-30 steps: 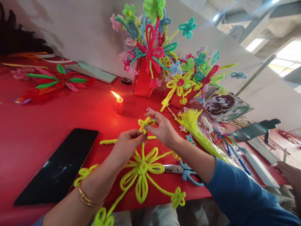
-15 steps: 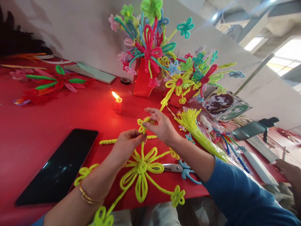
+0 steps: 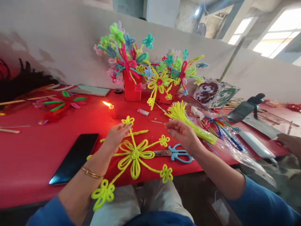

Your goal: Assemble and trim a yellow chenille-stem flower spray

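A large yellow pipe-cleaner flower (image 3: 135, 154) lies on the red table (image 3: 30, 150), with long stems ending in small flowers. My left hand (image 3: 115, 135) pinches the stem just under the top small flower (image 3: 128, 120), fingers closed on it. My right hand (image 3: 182, 134) hovers free to the right above the table, fingers loosely spread and holding nothing. Blue-handled scissors (image 3: 175, 153) lie just below my right hand. A loose yellow pipe cleaner (image 3: 138, 132) lies beside the stem.
A lit candle (image 3: 111, 108) burns just beyond my left hand. A black phone (image 3: 74, 158) lies at the left. Red boxes of coloured pipe-cleaner flowers (image 3: 131, 66) stand at the back. A bundle of yellow pipe cleaners (image 3: 185, 117) in plastic lies right. Another person's hand (image 3: 290, 141) rests far right.
My right hand has let go of the small top flower and drawn back to the right. The camera has tilted and pulled back, showing more of the table edge and my lap.
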Demonstrator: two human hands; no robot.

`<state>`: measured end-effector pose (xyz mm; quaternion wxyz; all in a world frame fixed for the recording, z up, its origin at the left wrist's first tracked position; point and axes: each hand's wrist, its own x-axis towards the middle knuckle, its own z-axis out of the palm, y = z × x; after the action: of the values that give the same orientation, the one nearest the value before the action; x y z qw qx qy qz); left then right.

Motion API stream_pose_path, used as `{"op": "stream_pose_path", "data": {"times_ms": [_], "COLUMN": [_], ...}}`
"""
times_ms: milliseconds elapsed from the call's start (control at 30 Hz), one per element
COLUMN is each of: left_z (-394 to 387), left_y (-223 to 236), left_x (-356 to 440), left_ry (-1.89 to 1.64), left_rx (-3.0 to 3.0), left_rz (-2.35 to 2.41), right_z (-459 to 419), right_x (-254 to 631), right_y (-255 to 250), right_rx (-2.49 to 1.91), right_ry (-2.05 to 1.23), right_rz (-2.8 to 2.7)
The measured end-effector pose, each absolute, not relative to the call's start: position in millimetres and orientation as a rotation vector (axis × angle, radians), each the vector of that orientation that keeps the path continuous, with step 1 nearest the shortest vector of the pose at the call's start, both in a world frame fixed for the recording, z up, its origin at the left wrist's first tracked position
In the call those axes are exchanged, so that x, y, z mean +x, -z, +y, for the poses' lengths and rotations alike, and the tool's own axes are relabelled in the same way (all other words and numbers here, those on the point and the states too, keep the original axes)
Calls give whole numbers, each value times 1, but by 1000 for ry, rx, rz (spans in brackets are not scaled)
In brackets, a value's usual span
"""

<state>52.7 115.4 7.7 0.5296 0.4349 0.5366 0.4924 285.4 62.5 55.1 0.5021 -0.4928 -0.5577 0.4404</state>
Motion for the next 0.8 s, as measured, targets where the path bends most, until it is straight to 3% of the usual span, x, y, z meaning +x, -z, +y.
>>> {"op": "stream_pose_path", "data": {"times_ms": [233, 467, 633, 800], "left_z": [106, 29, -40, -105], "left_y": [-46, -93, -64, -10], "left_x": [32, 16, 8, -1], "left_ry": [-1383, -1697, -1755, -1464], "left_rx": [1156, 1233, 1250, 1284], "left_rz": [1480, 1416, 1439, 1588], "right_z": [3, -55, -86, -112], "right_x": [315, 320, 302, 290], "right_y": [-35, -11, 4, 19], "right_rx": [-1166, -1059, -986, -925], "right_ry": [-1067, -1165, -1257, -1311], "right_rz": [-996, -840, -749, -705]}}
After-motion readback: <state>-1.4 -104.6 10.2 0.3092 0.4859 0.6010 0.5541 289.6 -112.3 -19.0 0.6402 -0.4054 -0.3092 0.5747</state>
